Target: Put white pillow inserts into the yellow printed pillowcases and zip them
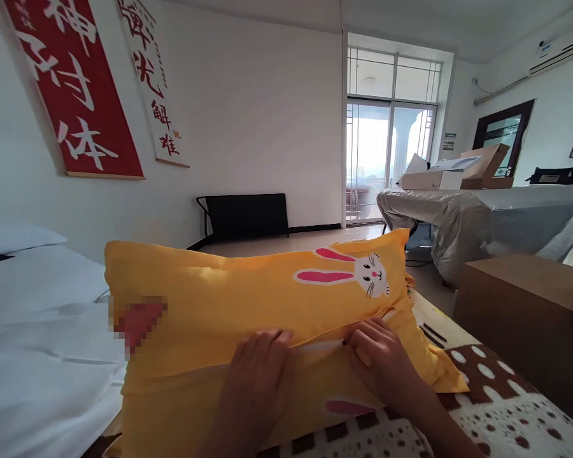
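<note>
Daylight glares white through glass doors (390, 159) at upper right, the interior dimmer, with wide-angle distortion slanting scrolls (106, 121) upper left and a pixelated patch (141, 323) lower left.

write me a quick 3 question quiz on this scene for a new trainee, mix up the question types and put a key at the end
1. Which of the person's hands is nearer the printed rabbit's face on the yellow pillow?
2. True or false: in the picture, the red scroll hangs to the right of the white scroll.
3. Fill in the blank: the brown and cream patterned blanket lies ____ the yellow pillow.

Key
1. The right hand
2. False
3. under
</note>
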### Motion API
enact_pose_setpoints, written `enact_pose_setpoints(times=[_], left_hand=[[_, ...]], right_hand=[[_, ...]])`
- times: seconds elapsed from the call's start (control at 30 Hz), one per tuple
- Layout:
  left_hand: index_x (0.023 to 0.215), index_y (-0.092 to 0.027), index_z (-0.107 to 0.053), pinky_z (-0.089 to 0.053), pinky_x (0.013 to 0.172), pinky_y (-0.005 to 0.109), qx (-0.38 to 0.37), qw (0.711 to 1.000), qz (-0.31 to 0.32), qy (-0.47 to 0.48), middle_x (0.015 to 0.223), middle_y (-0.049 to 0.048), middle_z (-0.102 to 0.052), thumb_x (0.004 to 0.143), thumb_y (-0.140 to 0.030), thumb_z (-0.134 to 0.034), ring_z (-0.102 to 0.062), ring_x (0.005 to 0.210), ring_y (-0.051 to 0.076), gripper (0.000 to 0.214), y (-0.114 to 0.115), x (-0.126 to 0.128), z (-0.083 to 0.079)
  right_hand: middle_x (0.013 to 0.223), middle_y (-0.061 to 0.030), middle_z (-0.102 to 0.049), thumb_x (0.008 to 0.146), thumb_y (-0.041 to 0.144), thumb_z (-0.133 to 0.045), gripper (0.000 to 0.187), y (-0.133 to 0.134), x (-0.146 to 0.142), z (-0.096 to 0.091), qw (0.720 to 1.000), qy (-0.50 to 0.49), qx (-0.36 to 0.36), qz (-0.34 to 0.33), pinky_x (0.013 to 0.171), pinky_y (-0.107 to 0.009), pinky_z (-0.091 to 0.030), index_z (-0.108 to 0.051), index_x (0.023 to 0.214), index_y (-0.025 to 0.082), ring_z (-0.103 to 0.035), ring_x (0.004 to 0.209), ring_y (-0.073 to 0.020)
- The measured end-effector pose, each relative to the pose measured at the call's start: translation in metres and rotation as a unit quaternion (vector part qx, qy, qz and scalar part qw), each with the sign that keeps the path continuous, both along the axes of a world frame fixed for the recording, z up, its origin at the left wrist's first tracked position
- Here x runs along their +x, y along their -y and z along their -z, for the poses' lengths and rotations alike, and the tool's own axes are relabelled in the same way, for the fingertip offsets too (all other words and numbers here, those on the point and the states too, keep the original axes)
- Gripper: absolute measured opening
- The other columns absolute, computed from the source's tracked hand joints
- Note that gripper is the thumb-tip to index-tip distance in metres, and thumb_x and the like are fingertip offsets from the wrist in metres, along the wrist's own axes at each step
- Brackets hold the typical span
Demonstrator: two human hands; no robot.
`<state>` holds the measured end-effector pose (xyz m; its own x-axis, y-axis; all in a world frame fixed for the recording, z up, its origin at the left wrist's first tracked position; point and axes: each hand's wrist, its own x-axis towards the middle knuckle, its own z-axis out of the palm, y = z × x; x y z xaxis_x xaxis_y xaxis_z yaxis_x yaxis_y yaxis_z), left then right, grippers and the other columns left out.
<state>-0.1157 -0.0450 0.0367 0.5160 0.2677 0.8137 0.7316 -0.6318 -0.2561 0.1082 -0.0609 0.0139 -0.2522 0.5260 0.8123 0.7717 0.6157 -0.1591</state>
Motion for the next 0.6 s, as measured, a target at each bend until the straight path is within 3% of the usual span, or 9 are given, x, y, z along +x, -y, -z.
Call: enact_pose_setpoints(times=[0.07,0.13,0.23,0.3,0.4,0.5,0.6], left_hand=[[0.113,-0.01,-0.049,-0.038,0.08,0.035,-0.017,0.999,0.024,-0.033,0.1,0.0106,-0.059,0.087,-0.009,-0.041,-0.051,0.092,0.022,0.027,0.004,0.02,-0.007],[0.112,-0.012,-0.051,-0.041,0.075,0.034,-0.078,0.994,0.028,-0.066,0.097,0.0084,-0.061,0.087,-0.01,-0.04,-0.054,0.087,0.021,0.027,0.006,0.039,-0.016],[0.09,-0.015,-0.058,-0.043,0.068,0.035,-0.188,0.975,-0.042,-0.107,0.086,0.0071,-0.061,0.086,-0.012,-0.042,-0.055,0.078,0.023,0.017,0.006,0.062,-0.025],[0.076,-0.016,-0.057,-0.043,0.066,0.036,-0.21,0.967,-0.08,-0.117,0.081,0.007,-0.06,0.081,-0.008,-0.044,-0.054,0.075,0.024,0.017,0.004,0.071,-0.024],[0.071,-0.018,-0.053,-0.04,0.061,0.03,-0.193,0.978,-0.061,-0.052,0.074,0.0047,-0.058,0.077,-0.001,-0.045,-0.052,0.07,0.02,0.019,-0.003,0.078,-0.008],[0.069,-0.018,-0.049,-0.036,0.056,0.027,-0.123,0.99,0.01,0.07,0.066,0.0028,-0.053,0.084,-0.005,-0.041,-0.049,0.062,0.017,0.021,-0.013,0.078,0.016],[0.071,-0.019,-0.047,-0.034,0.055,0.026,-0.093,0.985,0.072,0.125,0.063,0.0009,-0.051,0.09,-0.012,-0.038,-0.048,0.059,0.015,0.022,-0.025,0.073,0.035]], right_hand=[[0.073,-0.0018,-0.057,0.083,0.008,-0.047,0.017,0.001,0.0,0.0,1.0,0.002,0.008,-0.007,0.068,-0.029,-0.038,-0.046,0.07,0.019,-0.05,0.072,-0.0151],[0.071,-0.0013,-0.056,0.084,0.01,-0.046,0.018,0.001,0.0,-0.001,1.0,-0.003,0.017,-0.017,0.067,-0.028,-0.038,-0.047,0.069,0.019,-0.049,0.07,-0.0145],[0.068,-0.0007,-0.055,0.085,0.01,-0.046,0.019,0.004,0.001,-0.003,0.999,-0.011,0.025,-0.029,0.065,-0.027,-0.038,-0.047,0.068,0.019,-0.048,0.067,-0.0137],[0.068,-0.001,-0.056,0.085,0.01,-0.046,0.019,0.006,0.001,-0.003,0.999,-0.013,0.022,-0.033,0.065,-0.028,-0.038,-0.047,0.068,0.019,-0.049,0.068,-0.0139],[0.071,-0.0017,-0.058,0.085,0.011,-0.047,0.017,0.008,0.0,-0.003,0.999,-0.018,0.012,-0.035,0.067,-0.028,-0.039,-0.049,0.07,0.019,-0.051,0.07,-0.0144],[0.075,-0.0024,-0.06,0.085,0.012,-0.047,0.015,0.005,0.0,-0.001,0.998,-0.044,-0.029,-0.04,0.067,-0.027,-0.042,-0.052,0.073,0.02,-0.054,0.074,-0.0148],[0.079,-0.0027,-0.061,0.085,0.014,-0.048,0.012,-0.003,0.0,0.003,0.995,-0.056,-0.07,-0.042,0.068,-0.027,-0.043,-0.054,0.077,0.021,-0.055,0.077,-0.0154]])
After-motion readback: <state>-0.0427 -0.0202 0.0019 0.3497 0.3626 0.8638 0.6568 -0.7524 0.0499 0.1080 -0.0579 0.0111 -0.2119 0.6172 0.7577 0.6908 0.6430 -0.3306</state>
